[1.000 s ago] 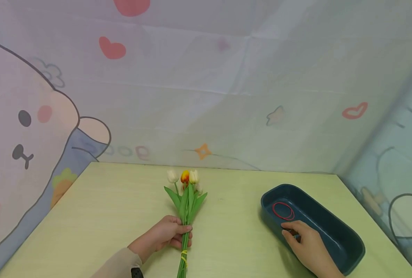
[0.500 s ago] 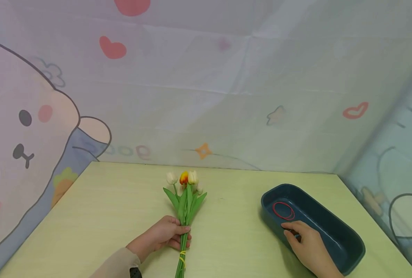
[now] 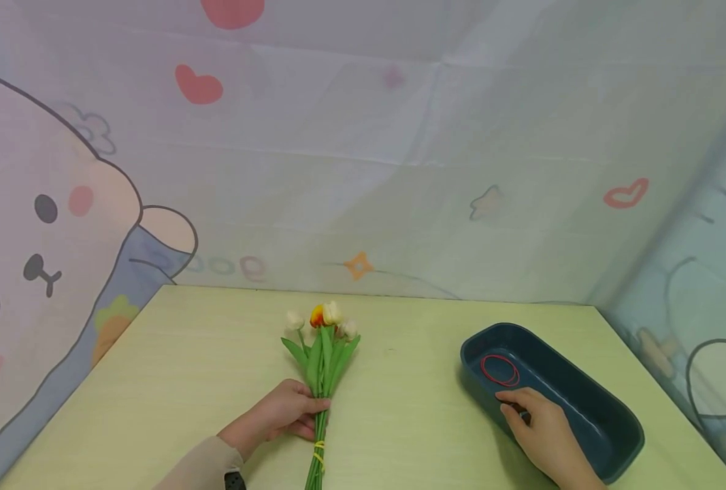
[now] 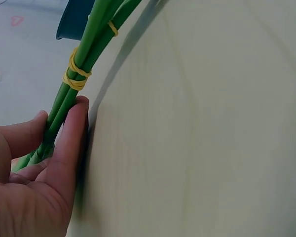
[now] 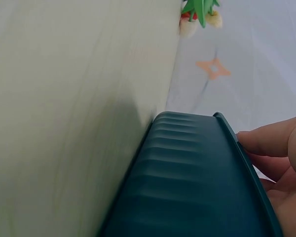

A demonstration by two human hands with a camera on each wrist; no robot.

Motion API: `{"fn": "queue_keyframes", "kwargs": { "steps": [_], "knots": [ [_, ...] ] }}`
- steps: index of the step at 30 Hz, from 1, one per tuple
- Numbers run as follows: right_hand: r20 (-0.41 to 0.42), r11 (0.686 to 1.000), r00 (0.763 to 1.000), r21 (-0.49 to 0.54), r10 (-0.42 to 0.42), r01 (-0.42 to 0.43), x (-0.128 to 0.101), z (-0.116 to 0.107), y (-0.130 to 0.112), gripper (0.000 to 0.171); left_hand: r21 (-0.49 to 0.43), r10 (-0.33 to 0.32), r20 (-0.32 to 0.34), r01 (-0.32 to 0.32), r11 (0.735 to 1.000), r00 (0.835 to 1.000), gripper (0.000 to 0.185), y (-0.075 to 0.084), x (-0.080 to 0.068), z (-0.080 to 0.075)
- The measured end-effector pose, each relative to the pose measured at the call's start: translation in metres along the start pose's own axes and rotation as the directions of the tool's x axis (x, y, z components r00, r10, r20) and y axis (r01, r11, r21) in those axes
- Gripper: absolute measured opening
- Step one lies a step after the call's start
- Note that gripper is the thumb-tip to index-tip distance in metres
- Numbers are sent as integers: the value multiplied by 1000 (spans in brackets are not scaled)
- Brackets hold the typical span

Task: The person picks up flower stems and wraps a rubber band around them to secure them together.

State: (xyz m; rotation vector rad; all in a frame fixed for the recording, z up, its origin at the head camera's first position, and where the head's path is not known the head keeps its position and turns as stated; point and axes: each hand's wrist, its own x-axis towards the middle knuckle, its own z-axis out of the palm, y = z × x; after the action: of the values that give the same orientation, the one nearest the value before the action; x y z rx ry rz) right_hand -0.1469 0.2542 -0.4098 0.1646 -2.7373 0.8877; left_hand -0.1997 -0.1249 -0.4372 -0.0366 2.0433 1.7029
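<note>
My left hand (image 3: 286,412) grips the green stems of a bunch of tulips (image 3: 322,361), thumb across them and fingers behind. The blooms are white, with one orange and yellow. A yellow rubber band (image 4: 76,74) is wound round the stems just below the hand. At the right, my right hand (image 3: 543,429) pinches the near left rim of a dark blue oblong tray (image 3: 607,401); in the right wrist view, the thumb (image 5: 261,140) meets the rim from outside. Inside the tray's far end lies a red rubber band (image 3: 500,371) in loose loops.
A pale wooden table (image 3: 399,395) lies under everything. Behind it hangs a printed cloth backdrop (image 3: 399,170) with a cartoon animal at the left. The cloth continues down the right side beyond the table edge.
The tulips and my left hand have shifted slightly left, and the blooms have spread and turned a little. My right hand and the tray stay in place.
</note>
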Motion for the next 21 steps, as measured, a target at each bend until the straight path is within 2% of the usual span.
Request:
{"fn": "queue_keyframes", "kwargs": {
  "steps": [7,21],
  "knots": [
    [-7,1000,1000,0,-1,1,1,1,1,18,59,-33,-88,38,998,996,19,0,-2,-1],
    [-8,1000,1000,-4,-2,2,1,2,1,19,136,11,-176,13,991,984,22,0,-11,-5]
  ]
}}
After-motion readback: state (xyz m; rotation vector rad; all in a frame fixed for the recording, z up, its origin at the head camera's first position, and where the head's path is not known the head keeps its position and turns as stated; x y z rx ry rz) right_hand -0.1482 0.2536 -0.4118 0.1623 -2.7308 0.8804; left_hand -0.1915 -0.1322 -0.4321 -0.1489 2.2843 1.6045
